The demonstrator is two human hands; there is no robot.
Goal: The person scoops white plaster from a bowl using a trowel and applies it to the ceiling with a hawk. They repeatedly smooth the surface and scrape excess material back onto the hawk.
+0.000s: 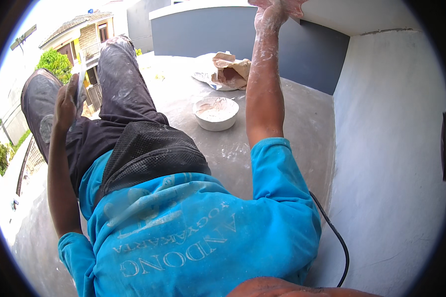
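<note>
While left grip clasps a pale blade — axis upright — right grip holds a pinkish plate.

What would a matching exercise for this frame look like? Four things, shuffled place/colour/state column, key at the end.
Things
1. round bowl
2. paper bag
3. cable
4. left hand

Descriptions
A. black, curving along the person's right side
B. gripping a pale flat thing
C. white, with pale material in it
D. torn open, with a dark hollow showing

Pairs: 1-C, 2-D, 3-A, 4-B
</note>
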